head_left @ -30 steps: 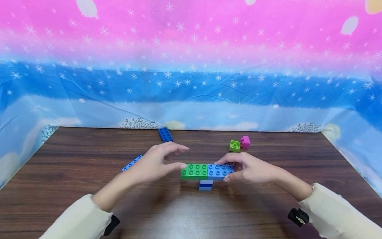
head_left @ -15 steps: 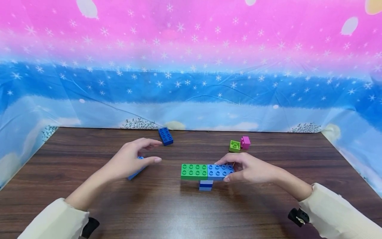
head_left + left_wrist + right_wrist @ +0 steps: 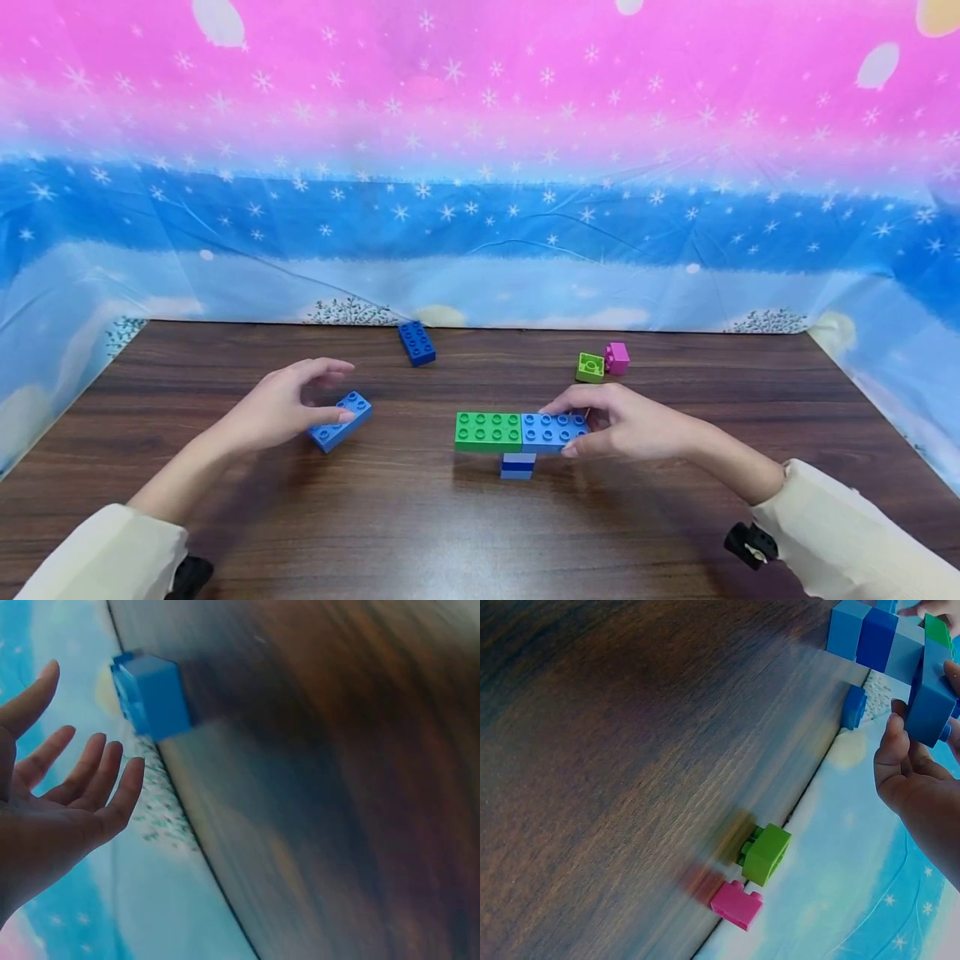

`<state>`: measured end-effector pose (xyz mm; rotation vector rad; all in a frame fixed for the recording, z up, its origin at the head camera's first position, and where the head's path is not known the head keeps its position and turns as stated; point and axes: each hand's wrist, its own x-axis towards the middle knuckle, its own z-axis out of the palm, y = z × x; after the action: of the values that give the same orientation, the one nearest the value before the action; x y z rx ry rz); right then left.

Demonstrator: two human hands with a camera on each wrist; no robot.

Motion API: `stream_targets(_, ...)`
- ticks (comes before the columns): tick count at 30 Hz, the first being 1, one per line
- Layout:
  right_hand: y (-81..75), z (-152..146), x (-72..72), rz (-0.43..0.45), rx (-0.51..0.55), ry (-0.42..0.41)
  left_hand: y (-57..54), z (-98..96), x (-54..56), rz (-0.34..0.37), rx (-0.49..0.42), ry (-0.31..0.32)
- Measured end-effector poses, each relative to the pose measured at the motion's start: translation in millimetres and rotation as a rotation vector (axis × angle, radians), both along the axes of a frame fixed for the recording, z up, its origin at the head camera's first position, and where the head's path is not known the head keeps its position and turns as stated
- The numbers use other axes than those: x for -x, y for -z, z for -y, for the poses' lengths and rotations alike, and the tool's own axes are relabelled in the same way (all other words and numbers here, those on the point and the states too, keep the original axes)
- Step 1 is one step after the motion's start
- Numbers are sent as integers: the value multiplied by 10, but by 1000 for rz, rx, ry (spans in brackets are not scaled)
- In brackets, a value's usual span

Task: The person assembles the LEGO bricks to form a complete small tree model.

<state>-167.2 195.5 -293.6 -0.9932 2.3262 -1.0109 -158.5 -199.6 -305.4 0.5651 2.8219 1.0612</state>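
My right hand (image 3: pixel 622 423) pinches the right end of a light blue toy brick (image 3: pixel 543 428), thumb in front and fingers behind. That brick sits end to end with a green brick (image 3: pixel 487 432), both on top of a narrow stack of blue bricks (image 3: pixel 517 466); the stack's layers show in the right wrist view. My left hand (image 3: pixel 273 408) hovers over a loose light blue brick (image 3: pixel 341 423), its thumb above the studs. Spread, relaxed fingers hold nothing in the left wrist view. Whether the thumb touches the brick I cannot tell.
A dark blue brick (image 3: pixel 417 343) lies near the table's back edge. At the back right, a lime green brick (image 3: pixel 590 367) lies tipped, with its hollow side showing, beside a pink brick (image 3: pixel 617 357). A printed cloth (image 3: pixel 480 217) hangs behind the wooden table (image 3: pixel 420 533).
My left hand has moved left from the green brick to the loose light blue brick, uncovering the dark blue brick on the way. The right hand has stayed in place.
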Motion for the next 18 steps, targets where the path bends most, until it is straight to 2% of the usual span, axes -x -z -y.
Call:
stream_targets(3, -3, 2, -4, -8, 8, -9, 63, 55, 15, 29, 27, -12)
stream_targets(10, 0, 5, -6, -1, 8, -4, 182, 91, 31, 59, 61, 18)
stream_targets(18, 0, 6, -4, 10, 21, -7, 224, 82, 16, 56, 94, 10)
